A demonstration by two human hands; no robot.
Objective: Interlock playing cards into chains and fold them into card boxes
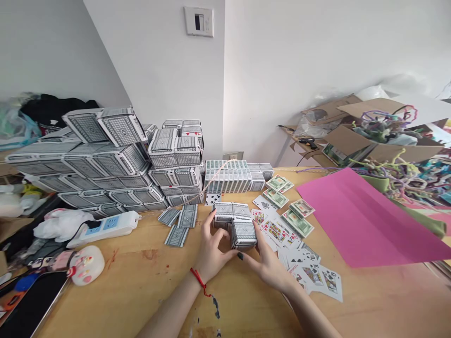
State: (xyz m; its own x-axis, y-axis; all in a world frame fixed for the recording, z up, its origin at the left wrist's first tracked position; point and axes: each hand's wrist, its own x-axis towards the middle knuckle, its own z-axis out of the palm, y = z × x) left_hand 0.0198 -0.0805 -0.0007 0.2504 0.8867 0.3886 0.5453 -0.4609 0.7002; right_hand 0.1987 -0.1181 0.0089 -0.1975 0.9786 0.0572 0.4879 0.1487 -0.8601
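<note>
In the middle of the wooden table, small blocks folded from playing cards stand between my hands. Two joined blocks (231, 210) lie side by side at the back, and a single card block (244, 234) sits in front of the right one, touching it. My left hand (213, 241) curls round the left end of the joined blocks, its thumb at the front. My right hand (268, 263) grips the right side of the single block, with its thumb near the lower front edge. Loose patterned cards (178, 224) lie face down left of my hands; face-up playing cards (278, 230) spread to the right.
Tall stacks of card blocks (105, 164) fill the back left. A row of green-edged cards (227, 176) stands by the wall. Banknote-like cards (298, 223) and a pink sheet (366, 220) lie right; a power strip (109, 227) and white figure (88, 265) left.
</note>
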